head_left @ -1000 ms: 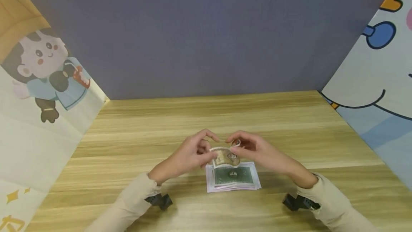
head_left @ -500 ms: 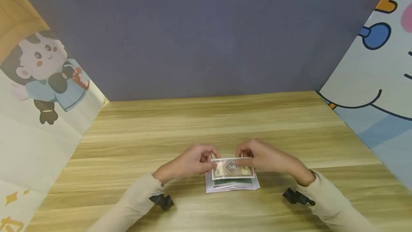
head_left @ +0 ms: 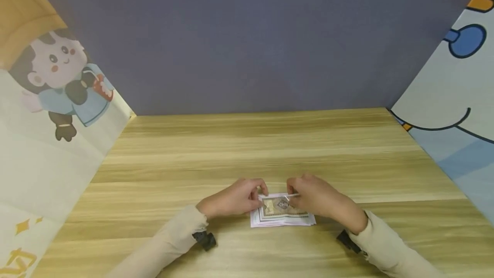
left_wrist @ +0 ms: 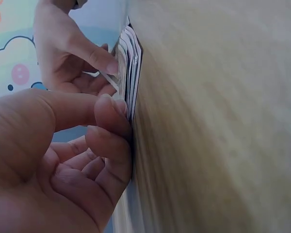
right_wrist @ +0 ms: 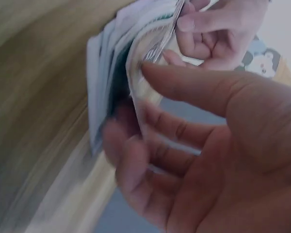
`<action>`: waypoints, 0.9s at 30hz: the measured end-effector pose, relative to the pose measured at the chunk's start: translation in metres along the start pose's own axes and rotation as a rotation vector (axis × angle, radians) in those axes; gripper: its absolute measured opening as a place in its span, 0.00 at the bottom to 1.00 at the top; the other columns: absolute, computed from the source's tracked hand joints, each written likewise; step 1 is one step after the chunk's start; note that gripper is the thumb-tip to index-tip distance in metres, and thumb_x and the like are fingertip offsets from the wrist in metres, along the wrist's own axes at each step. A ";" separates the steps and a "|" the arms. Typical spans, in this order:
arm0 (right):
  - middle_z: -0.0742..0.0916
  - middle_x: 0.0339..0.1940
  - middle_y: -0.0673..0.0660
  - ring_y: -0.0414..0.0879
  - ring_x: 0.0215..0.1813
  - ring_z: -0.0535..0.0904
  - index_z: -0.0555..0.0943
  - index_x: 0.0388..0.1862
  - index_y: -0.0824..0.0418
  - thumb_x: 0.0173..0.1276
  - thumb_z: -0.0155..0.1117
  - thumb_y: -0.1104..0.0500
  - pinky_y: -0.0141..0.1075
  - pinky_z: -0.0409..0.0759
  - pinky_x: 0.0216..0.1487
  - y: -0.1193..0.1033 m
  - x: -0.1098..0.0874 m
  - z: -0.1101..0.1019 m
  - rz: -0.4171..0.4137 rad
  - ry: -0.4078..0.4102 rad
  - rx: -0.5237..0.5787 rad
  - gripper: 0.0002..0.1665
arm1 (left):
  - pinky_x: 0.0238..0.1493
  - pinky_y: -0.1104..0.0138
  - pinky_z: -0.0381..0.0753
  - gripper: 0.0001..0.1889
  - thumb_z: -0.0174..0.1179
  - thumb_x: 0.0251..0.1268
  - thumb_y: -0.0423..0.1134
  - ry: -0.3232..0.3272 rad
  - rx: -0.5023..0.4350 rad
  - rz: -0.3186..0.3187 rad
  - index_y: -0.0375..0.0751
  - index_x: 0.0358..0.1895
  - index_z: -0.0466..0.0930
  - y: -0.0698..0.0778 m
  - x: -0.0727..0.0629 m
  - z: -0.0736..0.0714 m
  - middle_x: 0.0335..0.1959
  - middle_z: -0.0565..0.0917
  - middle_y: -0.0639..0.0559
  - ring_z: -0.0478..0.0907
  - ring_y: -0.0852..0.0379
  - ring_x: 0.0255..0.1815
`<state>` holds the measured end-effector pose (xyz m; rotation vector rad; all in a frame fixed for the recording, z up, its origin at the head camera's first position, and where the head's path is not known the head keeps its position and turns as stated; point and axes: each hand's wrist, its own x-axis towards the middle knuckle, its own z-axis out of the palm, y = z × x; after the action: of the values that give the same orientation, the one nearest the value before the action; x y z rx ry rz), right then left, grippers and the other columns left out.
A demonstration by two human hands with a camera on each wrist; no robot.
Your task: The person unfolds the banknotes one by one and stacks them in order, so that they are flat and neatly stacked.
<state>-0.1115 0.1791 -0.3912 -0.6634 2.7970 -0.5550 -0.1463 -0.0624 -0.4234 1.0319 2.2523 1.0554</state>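
A brown banknote [head_left: 275,207] lies over a stack of banknotes [head_left: 283,225] near the front of the table, and the stack's pale edges stick out around it. My left hand [head_left: 236,197] pinches the left end of the brown note between thumb and forefinger. At the other end, my right hand [head_left: 322,197] holds the same note, its thumb [right_wrist: 179,85] on the face and fingers behind. The right wrist view shows that end lifted off the green note beneath. Fanned paper edges of the stack [left_wrist: 132,60] show in the left wrist view.
The wood-grain table [head_left: 247,149] runs back to a grey-blue panel [head_left: 247,42]. Cartoon-printed walls stand at the left [head_left: 58,158] and right [head_left: 459,98]. A dark wrist device [head_left: 204,240] sits on the left sleeve, another [head_left: 348,241] by the right.
The brown note, curled and held above the stack a second ago, has flattened and come down over the green note. Both hands have lowered with it.
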 end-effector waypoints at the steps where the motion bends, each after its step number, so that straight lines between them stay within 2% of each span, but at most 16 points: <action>1: 0.79 0.25 0.45 0.39 0.26 0.72 0.79 0.32 0.56 0.60 0.75 0.60 0.33 0.72 0.25 -0.002 -0.001 0.001 -0.001 0.028 -0.042 0.10 | 0.16 0.72 0.76 0.11 0.62 0.65 0.27 0.001 -0.002 -0.001 0.37 0.49 0.76 0.000 0.001 0.000 0.21 0.80 0.54 0.73 0.63 0.14; 3: 0.78 0.28 0.46 0.40 0.30 0.71 0.79 0.32 0.56 0.57 0.76 0.61 0.33 0.72 0.28 -0.004 -0.001 0.004 -0.041 0.082 -0.094 0.12 | 0.16 0.72 0.75 0.10 0.62 0.64 0.26 0.003 0.001 0.011 0.38 0.47 0.76 -0.001 0.001 0.000 0.21 0.80 0.54 0.73 0.63 0.14; 5: 0.77 0.29 0.46 0.39 0.31 0.70 0.79 0.31 0.55 0.58 0.75 0.63 0.31 0.72 0.28 -0.004 0.000 0.007 -0.111 0.091 -0.073 0.11 | 0.16 0.73 0.75 0.07 0.61 0.65 0.26 -0.002 0.000 0.033 0.38 0.43 0.78 -0.002 0.002 0.001 0.20 0.80 0.53 0.73 0.64 0.13; 7: 0.76 0.26 0.45 0.38 0.28 0.69 0.79 0.30 0.54 0.61 0.72 0.66 0.29 0.71 0.28 -0.003 0.002 0.010 -0.188 0.035 0.015 0.10 | 0.16 0.74 0.74 0.05 0.61 0.66 0.26 -0.011 -0.006 0.048 0.39 0.39 0.79 -0.003 0.002 0.002 0.19 0.79 0.53 0.72 0.65 0.13; 9: 0.76 0.22 0.44 0.35 0.23 0.67 0.79 0.30 0.53 0.65 0.67 0.68 0.27 0.70 0.25 -0.002 0.004 0.013 -0.232 -0.054 0.141 0.11 | 0.17 0.75 0.74 0.05 0.60 0.66 0.26 -0.017 -0.013 0.055 0.40 0.36 0.81 -0.004 0.001 0.003 0.18 0.79 0.53 0.71 0.67 0.13; 11: 0.75 0.18 0.43 0.32 0.19 0.65 0.79 0.31 0.54 0.68 0.62 0.69 0.26 0.68 0.23 -0.002 0.006 0.016 -0.227 -0.136 0.232 0.10 | 0.17 0.75 0.74 0.05 0.60 0.66 0.26 -0.023 -0.026 0.041 0.40 0.35 0.81 -0.005 0.000 0.003 0.18 0.78 0.53 0.71 0.66 0.13; 13: 0.75 0.17 0.43 0.32 0.19 0.65 0.79 0.32 0.54 0.69 0.61 0.68 0.26 0.67 0.23 -0.003 0.006 0.017 -0.214 -0.162 0.249 0.09 | 0.17 0.74 0.74 0.05 0.60 0.66 0.26 -0.022 -0.027 0.027 0.40 0.35 0.81 -0.004 -0.001 0.002 0.18 0.78 0.54 0.71 0.66 0.13; 18: 0.74 0.21 0.43 0.33 0.23 0.66 0.77 0.34 0.53 0.70 0.64 0.62 0.27 0.68 0.25 -0.008 0.006 0.016 -0.191 -0.159 0.189 0.06 | 0.16 0.75 0.73 0.05 0.60 0.67 0.27 -0.010 -0.008 0.003 0.40 0.35 0.81 -0.003 -0.003 0.001 0.18 0.77 0.55 0.71 0.65 0.13; 27: 0.74 0.27 0.45 0.34 0.26 0.67 0.78 0.42 0.55 0.71 0.64 0.58 0.28 0.69 0.28 -0.005 0.007 0.021 -0.199 -0.104 0.151 0.05 | 0.18 0.77 0.71 0.05 0.60 0.67 0.28 -0.007 0.040 0.018 0.41 0.34 0.79 -0.003 -0.004 0.003 0.20 0.76 0.57 0.69 0.68 0.15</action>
<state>-0.1095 0.1649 -0.4090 -0.9150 2.5785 -0.7374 -0.1426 -0.0656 -0.4270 1.0726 2.2717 1.0161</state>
